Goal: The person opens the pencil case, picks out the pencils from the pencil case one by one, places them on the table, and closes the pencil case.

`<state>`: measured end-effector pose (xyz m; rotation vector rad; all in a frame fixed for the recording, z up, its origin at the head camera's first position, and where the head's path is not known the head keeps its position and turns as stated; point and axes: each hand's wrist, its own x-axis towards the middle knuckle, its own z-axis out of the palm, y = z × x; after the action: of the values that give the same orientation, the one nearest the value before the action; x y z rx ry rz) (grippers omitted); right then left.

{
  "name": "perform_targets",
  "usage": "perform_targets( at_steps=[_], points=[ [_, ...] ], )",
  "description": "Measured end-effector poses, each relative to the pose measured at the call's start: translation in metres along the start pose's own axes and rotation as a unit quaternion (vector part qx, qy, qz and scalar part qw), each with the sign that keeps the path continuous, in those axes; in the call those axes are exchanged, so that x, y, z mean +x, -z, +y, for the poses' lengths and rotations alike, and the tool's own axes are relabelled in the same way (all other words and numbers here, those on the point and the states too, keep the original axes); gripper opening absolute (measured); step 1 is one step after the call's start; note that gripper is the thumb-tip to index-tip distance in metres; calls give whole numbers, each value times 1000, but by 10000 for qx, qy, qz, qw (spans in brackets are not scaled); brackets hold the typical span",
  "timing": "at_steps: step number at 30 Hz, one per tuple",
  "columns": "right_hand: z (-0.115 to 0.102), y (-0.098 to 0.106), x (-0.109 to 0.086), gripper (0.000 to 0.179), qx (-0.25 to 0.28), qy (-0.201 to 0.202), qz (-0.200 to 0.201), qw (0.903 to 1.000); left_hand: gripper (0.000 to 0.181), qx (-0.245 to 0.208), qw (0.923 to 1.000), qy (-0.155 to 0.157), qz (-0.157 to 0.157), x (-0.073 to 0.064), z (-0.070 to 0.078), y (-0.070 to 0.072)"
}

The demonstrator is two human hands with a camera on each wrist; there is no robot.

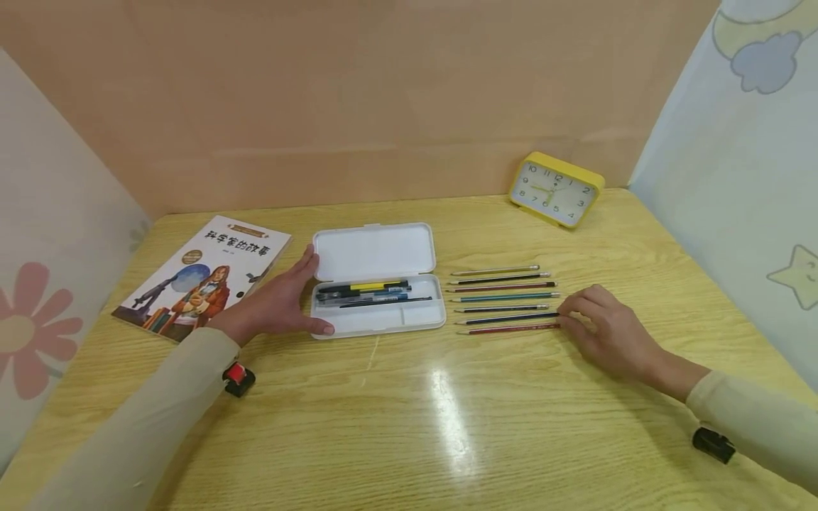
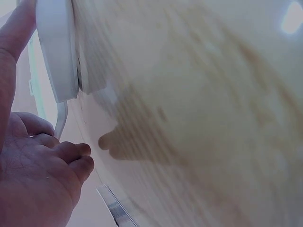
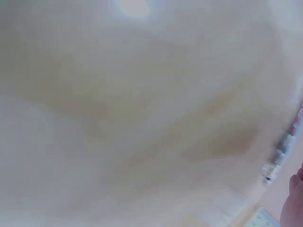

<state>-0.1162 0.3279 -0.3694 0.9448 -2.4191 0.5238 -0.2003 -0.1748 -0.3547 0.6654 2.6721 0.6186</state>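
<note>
A white pencil case [image 1: 422, 319] lies with its lid [image 1: 377, 252] raised, pens [image 1: 371, 287] inside its back compartment. My left hand [image 1: 284, 294] spans the case's left side, thumb at the front corner and straight forefinger by the lid. In the left wrist view, the left hand [image 2: 42, 170] has its thumb against the white case [image 2: 57, 52]. Several pencils [image 1: 505, 298] lie in a row right of the case, points to the left. At their right ends, my right hand [image 1: 607, 333] pinches the end of a pencil among the nearest two with thumb and forefinger.
A book [image 1: 211, 277] with a picture cover lies left of the case. At the back right stands a yellow alarm clock [image 1: 556, 190]. Walls border the wooden table [image 1: 383, 426] on the left, right and back. Black wrist devices [image 1: 713, 445] sit under the sleeves.
</note>
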Motion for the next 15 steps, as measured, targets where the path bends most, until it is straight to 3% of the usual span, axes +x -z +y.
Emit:
perform_targets(
  at_steps=[3, 9, 15],
  points=[
    [0, 1, 14, 5, -56, -13, 47, 10000, 134, 18, 10000, -17, 36, -1, 0, 0],
    [3, -11, 52, 20, -12, -106, 39, 9999, 132, 83, 9999, 36, 71, -5, 3, -1],
    [0, -35, 97, 17, 258, -501, -189, 9982, 127, 231, 9996, 117, 133, -8, 4, 2]
  ],
)
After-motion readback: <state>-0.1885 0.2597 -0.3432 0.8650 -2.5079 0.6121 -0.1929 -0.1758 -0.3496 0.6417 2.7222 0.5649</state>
